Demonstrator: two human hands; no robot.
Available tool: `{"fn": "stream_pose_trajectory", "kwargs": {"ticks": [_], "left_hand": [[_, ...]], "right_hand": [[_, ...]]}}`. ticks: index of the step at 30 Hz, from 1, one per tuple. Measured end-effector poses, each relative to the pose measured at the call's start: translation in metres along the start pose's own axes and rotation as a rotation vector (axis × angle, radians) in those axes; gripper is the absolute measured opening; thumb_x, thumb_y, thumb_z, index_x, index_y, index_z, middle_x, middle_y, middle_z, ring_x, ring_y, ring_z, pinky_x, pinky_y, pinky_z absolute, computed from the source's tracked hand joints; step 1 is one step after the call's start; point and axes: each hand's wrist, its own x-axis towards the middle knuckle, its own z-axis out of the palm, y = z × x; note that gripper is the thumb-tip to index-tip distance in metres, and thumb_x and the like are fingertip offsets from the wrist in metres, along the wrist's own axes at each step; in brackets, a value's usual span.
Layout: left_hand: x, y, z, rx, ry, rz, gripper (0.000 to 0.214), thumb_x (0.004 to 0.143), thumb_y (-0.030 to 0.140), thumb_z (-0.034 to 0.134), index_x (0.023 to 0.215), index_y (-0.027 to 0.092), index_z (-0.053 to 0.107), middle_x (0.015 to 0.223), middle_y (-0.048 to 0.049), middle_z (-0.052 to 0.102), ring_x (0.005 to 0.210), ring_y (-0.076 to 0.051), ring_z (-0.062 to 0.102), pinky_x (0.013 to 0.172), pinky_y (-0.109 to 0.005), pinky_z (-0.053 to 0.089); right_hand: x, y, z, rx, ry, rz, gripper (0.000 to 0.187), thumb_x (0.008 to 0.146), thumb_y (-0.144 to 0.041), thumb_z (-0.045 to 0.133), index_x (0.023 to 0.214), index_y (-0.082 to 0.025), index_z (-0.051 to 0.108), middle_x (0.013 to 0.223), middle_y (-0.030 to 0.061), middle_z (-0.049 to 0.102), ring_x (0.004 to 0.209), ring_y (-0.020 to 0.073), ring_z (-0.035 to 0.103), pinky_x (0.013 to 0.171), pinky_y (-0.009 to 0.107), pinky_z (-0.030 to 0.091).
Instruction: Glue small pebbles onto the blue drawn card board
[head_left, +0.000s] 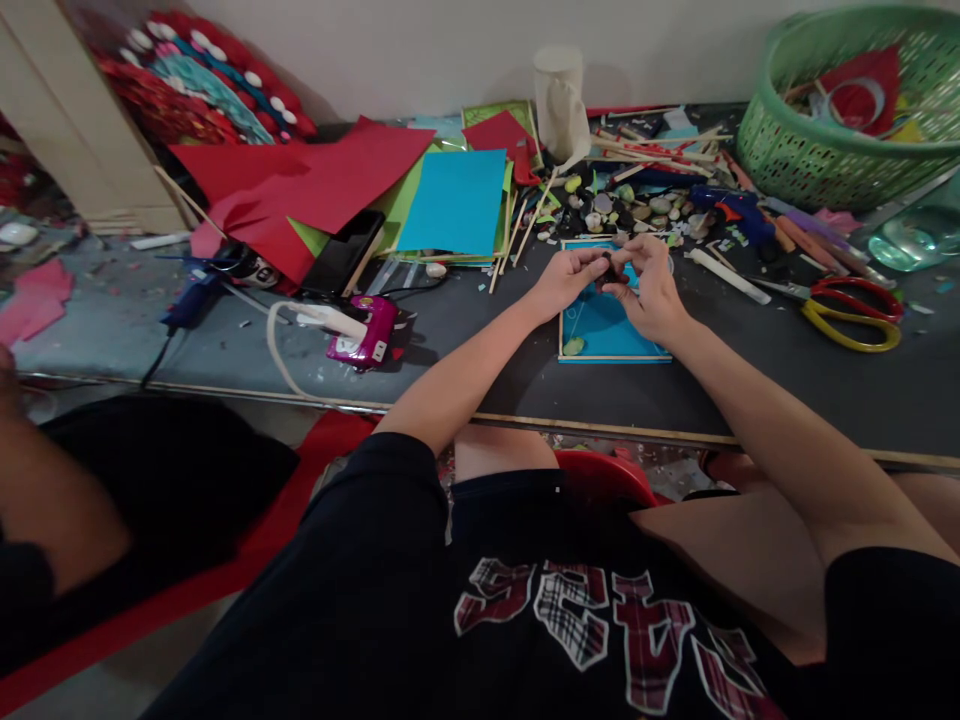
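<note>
Over a blue card (609, 328) edged with thin wooden sticks, my two hands meet. My left hand (571, 276) pinches a small dark brown piece (611, 270), possibly a pebble; the fingers partly cover it. From the other side, the closed fingers of my right hand (651, 292) grip the same piece. A pale green pebble (574, 346) lies at the card's lower left corner. Faint curved lines show on the card, and its upper part is hidden by my hands.
Beyond the card are scattered pebbles (643, 210) and a blue glue gun (739, 212). Scissors (847, 310) and a green basket (847, 160) stand right. Leftward are a magenta power adapter (364, 335), a phone (341, 255) and coloured paper (454, 205). Another person's arm (52, 480) shows at left.
</note>
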Motion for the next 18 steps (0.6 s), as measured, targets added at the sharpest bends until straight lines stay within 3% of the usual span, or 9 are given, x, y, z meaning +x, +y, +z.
{"fn": "stream_pose_trajectory", "kwargs": {"ticks": [4,10,14,18], "left_hand": [[0.0,-0.001,0.001,-0.024,0.002,-0.01,0.073,0.079,0.088,0.07,0.103,0.019,0.077,0.089,-0.0036,0.081,0.082,-0.016,0.077,0.077,-0.028,0.059],[-0.001,0.002,0.002,0.027,0.072,0.043,0.069,0.083,0.085,0.07,0.1,0.019,0.076,0.094,-0.0067,0.082,0.074,-0.015,0.074,0.073,-0.03,0.06],[-0.005,0.001,0.002,0.074,0.182,0.08,0.072,0.076,0.083,0.079,0.11,0.02,0.074,0.103,-0.0083,0.083,0.086,-0.019,0.078,0.079,-0.033,0.063],[-0.011,0.001,0.004,0.175,0.217,0.169,0.072,0.075,0.083,0.08,0.111,0.021,0.073,0.111,-0.0087,0.082,0.101,-0.022,0.079,0.09,-0.035,0.062]], "right_hand": [[0.002,-0.001,-0.001,0.0,0.014,0.001,0.072,0.095,-0.086,0.047,0.139,-0.029,0.042,0.118,0.0157,0.067,0.106,0.0329,0.07,0.098,0.06,0.06],[0.004,-0.006,-0.011,-0.021,0.022,-0.007,0.074,0.095,-0.084,0.052,0.143,-0.028,0.046,0.108,0.0108,0.071,0.092,0.0298,0.07,0.093,0.058,0.061],[0.008,-0.018,-0.022,-0.089,0.117,0.056,0.059,0.098,-0.078,0.055,0.121,-0.026,0.068,0.112,0.0119,0.074,0.098,0.03,0.071,0.093,0.054,0.062],[0.01,-0.026,-0.024,-0.12,0.17,0.079,0.04,0.102,-0.062,0.06,0.1,-0.026,0.078,0.096,0.0075,0.078,0.096,0.0285,0.074,0.093,0.052,0.062]]}}
